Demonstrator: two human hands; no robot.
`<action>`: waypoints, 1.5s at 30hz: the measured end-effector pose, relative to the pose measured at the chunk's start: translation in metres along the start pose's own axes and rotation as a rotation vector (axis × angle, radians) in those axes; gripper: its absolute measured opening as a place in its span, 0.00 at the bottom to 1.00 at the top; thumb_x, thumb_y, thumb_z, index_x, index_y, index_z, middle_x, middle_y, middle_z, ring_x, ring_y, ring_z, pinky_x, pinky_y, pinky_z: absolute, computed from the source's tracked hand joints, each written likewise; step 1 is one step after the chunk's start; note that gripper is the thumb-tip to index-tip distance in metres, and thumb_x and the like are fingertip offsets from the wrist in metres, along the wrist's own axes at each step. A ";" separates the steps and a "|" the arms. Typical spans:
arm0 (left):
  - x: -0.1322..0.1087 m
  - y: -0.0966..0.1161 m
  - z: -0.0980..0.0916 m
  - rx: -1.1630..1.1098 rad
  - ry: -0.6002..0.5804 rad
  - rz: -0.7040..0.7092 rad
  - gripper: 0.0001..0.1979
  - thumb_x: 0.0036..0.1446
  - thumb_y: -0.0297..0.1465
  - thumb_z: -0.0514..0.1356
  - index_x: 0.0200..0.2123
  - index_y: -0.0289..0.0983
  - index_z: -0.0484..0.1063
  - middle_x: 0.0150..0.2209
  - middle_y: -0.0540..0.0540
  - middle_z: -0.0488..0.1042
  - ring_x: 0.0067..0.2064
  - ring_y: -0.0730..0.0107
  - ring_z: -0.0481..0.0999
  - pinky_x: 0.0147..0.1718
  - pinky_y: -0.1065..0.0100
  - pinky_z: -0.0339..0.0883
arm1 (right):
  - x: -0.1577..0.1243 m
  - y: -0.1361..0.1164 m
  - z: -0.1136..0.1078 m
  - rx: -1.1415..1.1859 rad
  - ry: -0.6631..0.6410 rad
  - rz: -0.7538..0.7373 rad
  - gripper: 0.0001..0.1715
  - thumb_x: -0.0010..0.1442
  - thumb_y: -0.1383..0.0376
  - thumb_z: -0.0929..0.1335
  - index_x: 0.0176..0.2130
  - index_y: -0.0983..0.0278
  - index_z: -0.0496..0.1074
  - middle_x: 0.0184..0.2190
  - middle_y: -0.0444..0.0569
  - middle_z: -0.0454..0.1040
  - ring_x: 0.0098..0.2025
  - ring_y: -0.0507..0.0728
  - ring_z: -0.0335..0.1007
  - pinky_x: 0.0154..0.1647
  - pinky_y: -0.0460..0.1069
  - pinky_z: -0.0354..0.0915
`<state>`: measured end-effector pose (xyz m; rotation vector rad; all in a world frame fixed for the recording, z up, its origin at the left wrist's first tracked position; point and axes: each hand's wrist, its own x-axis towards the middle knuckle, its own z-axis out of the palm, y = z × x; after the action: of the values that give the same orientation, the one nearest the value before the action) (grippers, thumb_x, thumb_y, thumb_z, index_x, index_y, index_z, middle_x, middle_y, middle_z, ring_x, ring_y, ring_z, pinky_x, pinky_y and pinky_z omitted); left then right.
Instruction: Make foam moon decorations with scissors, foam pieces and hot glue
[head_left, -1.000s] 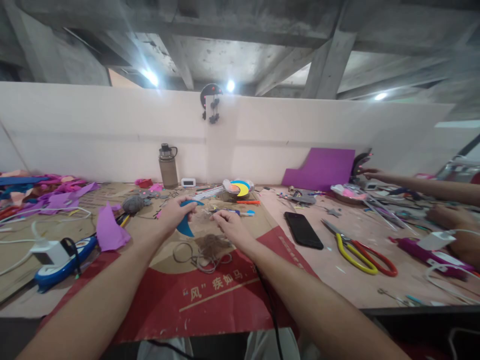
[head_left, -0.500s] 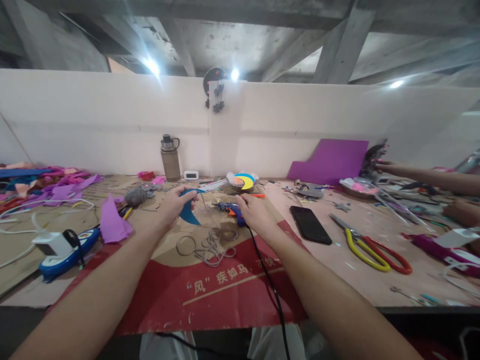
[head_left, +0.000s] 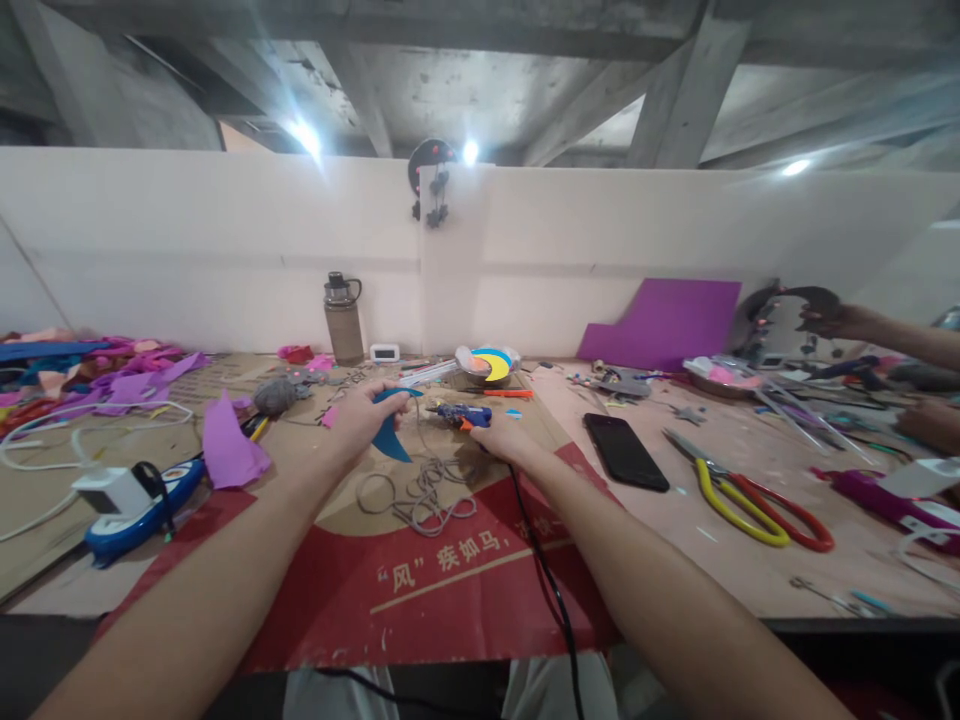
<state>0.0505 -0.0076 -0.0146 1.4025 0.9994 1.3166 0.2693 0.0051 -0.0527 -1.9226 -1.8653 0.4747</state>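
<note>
Between the fingers and thumb of my left hand (head_left: 369, 418) is a blue crescent-shaped piece (head_left: 391, 442), its point hanging down. A thin grey cord (head_left: 427, 495) runs up close to the piece, and its loose loops lie on the cardboard below. My right hand (head_left: 504, 438) is closed around the handle of a blue hot glue gun (head_left: 471, 414) with an orange trigger. The gun's nozzle points left toward the blue piece, with a gap between them. A black power cable (head_left: 551, 590) trails from the gun toward my lap.
Right of my arm lie a black phone (head_left: 626, 452) and pliers (head_left: 742, 490) with yellow and red handles. A bottle (head_left: 343, 318) stands by the wall near a bowl with yellow and blue crescents (head_left: 495, 364). A blue power strip (head_left: 146, 510) sits left. At far right, another person's hand (head_left: 832, 322) holds a dark crescent.
My right hand has moved lower, onto the glue gun's handle, and the gun now sits higher and more level. My left hand has shifted slightly right with the blue piece.
</note>
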 end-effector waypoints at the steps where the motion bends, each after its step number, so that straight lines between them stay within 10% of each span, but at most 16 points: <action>1: 0.000 0.000 0.000 -0.010 0.007 -0.001 0.16 0.42 0.39 0.69 0.31 0.35 0.71 0.23 0.51 0.71 0.21 0.78 0.68 0.20 0.74 0.63 | -0.001 0.000 -0.002 0.039 0.002 0.002 0.13 0.57 0.62 0.65 0.38 0.66 0.75 0.34 0.54 0.79 0.35 0.58 0.75 0.30 0.46 0.63; 15: 0.006 0.002 -0.006 -0.219 0.121 -0.047 0.16 0.40 0.35 0.70 0.29 0.33 0.71 0.22 0.52 0.70 0.19 0.81 0.65 0.18 0.76 0.61 | -0.024 -0.022 -0.009 0.803 0.176 -0.256 0.19 0.52 0.67 0.62 0.45 0.62 0.58 0.33 0.48 0.72 0.25 0.52 0.68 0.26 0.47 0.65; 30: 0.005 0.007 -0.003 -0.248 0.243 -0.075 0.10 0.44 0.29 0.68 0.27 0.32 0.70 0.21 0.52 0.69 0.18 0.81 0.65 0.17 0.76 0.60 | -0.046 -0.028 -0.005 0.465 0.388 -0.530 0.26 0.57 0.64 0.62 0.55 0.65 0.60 0.49 0.58 0.69 0.49 0.60 0.66 0.56 0.57 0.60; 41: 0.006 0.003 -0.004 -0.247 0.227 -0.069 0.10 0.43 0.30 0.68 0.26 0.32 0.70 0.22 0.52 0.69 0.18 0.81 0.65 0.17 0.76 0.60 | -0.049 -0.032 -0.005 0.508 0.338 -0.584 0.21 0.56 0.66 0.62 0.50 0.65 0.62 0.47 0.55 0.70 0.49 0.59 0.66 0.54 0.54 0.62; 45: 0.007 0.002 -0.005 -0.276 0.219 -0.090 0.11 0.42 0.30 0.68 0.26 0.33 0.69 0.21 0.53 0.69 0.19 0.81 0.65 0.17 0.75 0.61 | -0.042 -0.030 -0.005 0.685 0.263 -0.370 0.20 0.55 0.64 0.62 0.49 0.64 0.62 0.34 0.49 0.71 0.34 0.56 0.69 0.37 0.50 0.67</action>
<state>0.0459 -0.0009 -0.0108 1.0114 0.9676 1.5001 0.2446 -0.0371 -0.0349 -1.1069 -1.5596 0.6042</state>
